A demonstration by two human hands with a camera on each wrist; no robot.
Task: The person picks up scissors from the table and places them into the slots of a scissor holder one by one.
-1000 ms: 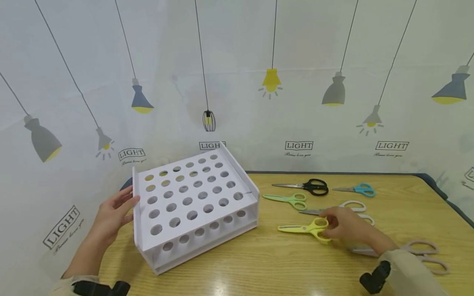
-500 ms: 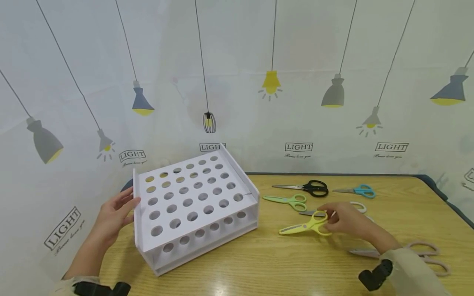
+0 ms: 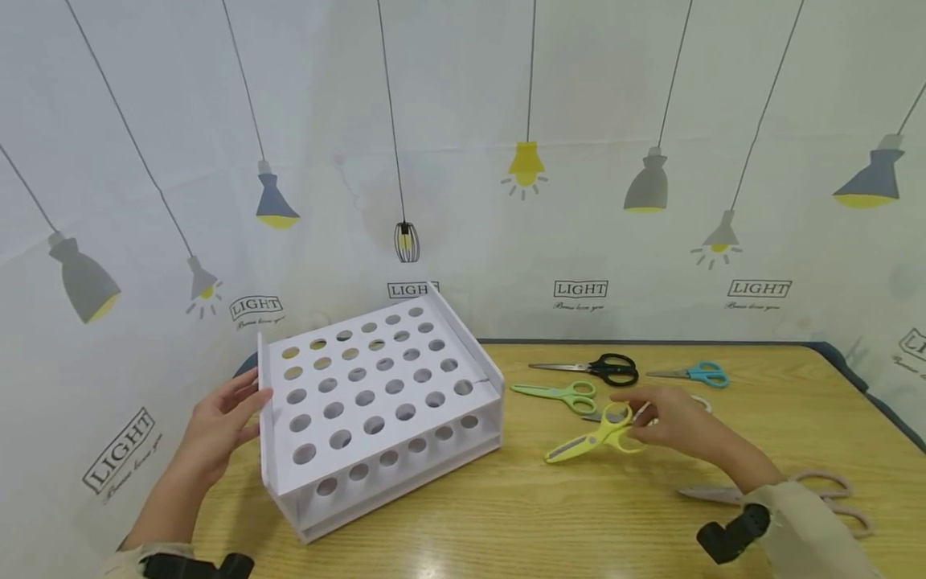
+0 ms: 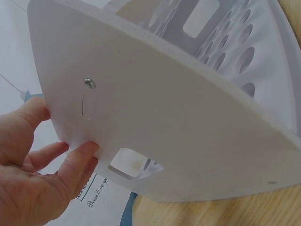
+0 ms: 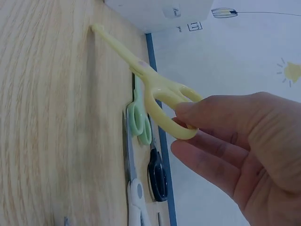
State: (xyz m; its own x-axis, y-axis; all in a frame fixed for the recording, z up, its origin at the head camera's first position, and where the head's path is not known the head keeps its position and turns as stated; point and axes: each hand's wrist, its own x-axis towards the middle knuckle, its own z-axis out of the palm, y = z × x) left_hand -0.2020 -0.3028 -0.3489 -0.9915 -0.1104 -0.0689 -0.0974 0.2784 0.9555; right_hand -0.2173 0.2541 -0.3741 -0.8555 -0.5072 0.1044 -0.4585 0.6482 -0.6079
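Note:
A white rack (image 3: 383,386) with rows of round holes stands tilted on the table's left half. At its left side panel (image 4: 141,103), my left hand (image 3: 220,422) touches the panel with thumb and fingertips, the fingers loosely bent. My right hand (image 3: 676,422) pinches a pair of yellow scissors (image 3: 589,438) by the finger loops. The handles are raised, and the tip of the yellow blades points down toward the tabletop. In the right wrist view, thumb and fingers hold the loops of these scissors (image 5: 160,92). White-handled scissors (image 5: 136,197) lie partly hidden behind my right hand.
Green scissors (image 3: 553,392), black scissors (image 3: 611,368) and small blue scissors (image 3: 705,373) lie at the back right of the wooden table (image 3: 506,507). Pinkish-beige scissors (image 3: 712,494) lie partly under my right forearm. A lamp-print cloth (image 3: 463,161) hangs behind.
My right hand has taken hold of the yellow scissors and lifted their handles, tilting them tip down. The left hand and rack have stayed put.

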